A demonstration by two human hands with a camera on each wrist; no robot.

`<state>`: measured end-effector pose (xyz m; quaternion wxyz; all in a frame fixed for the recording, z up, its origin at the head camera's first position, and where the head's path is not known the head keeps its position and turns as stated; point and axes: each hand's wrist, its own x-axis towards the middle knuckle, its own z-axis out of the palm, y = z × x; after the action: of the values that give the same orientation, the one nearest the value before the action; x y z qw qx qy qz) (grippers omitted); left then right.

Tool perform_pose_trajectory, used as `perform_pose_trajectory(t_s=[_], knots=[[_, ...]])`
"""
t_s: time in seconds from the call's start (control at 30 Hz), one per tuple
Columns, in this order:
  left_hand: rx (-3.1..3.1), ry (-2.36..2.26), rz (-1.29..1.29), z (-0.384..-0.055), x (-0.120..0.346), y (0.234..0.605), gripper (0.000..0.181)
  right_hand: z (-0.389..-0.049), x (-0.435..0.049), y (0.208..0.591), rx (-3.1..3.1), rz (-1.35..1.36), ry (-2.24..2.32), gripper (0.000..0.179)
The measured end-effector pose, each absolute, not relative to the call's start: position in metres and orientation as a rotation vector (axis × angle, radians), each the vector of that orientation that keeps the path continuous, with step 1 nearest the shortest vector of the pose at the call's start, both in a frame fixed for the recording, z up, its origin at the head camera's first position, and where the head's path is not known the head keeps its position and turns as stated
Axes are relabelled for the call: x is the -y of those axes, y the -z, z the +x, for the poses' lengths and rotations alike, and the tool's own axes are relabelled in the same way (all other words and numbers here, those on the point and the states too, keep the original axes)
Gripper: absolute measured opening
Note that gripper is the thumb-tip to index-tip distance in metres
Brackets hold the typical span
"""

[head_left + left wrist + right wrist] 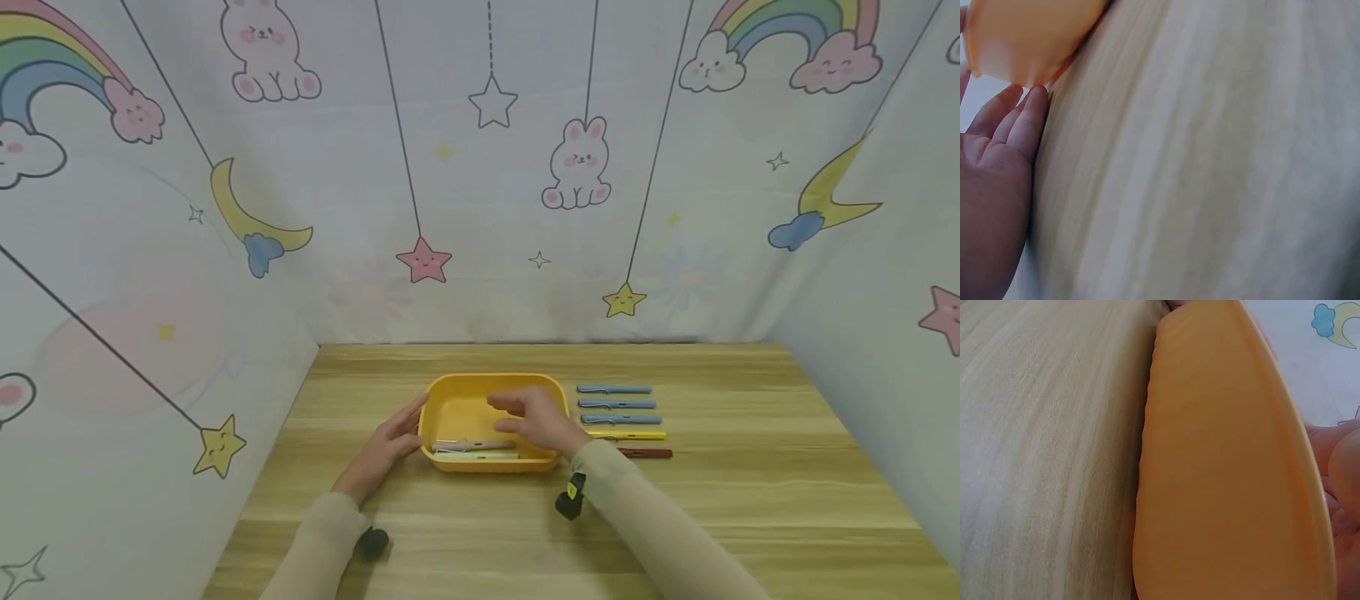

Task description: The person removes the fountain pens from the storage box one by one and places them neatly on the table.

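Note:
A yellow plastic basin (495, 467) stands on the wooden table. Inside, along its near side, lie a pale pink pen (487, 445) and a pale green pen (483, 456). My left hand (386, 450) rests against the basin's left end, its fingers fairly straight; in the left wrist view the fingertips (1036, 94) touch the outer wall. Over the basin's right part hovers my right hand (536, 421), thumb and fingers apart, with nothing seen between them. The near wall (1222, 450) hides much of that hand in the right wrist view.
To the right of the basin several pens lie in a row: blue pens (618, 404), a yellow pen (637, 435) and a dark red pen (648, 453). My right forearm partly covers the nearest ones. Printed cloth walls (495, 208) surround the table (480, 533).

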<state>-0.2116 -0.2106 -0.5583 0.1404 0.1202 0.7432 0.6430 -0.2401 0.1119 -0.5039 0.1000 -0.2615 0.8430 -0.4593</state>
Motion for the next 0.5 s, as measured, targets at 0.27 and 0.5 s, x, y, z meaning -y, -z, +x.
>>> perform_pose_trajectory(t_s=[0.27, 0.5], knots=[[-2.131, -1.867, 0.342, -0.2111, 0.2098, 0.5567, 0.068, -0.2435, -0.1069, 0.5091, -2.407, -0.749, 1.251, 0.051], [-2.149, -1.853, 0.327, -0.2109, 0.2093, 0.5565, 0.068, -0.2453, -0.1019, 0.5117, -2.39, -0.725, 1.213, 0.047]])
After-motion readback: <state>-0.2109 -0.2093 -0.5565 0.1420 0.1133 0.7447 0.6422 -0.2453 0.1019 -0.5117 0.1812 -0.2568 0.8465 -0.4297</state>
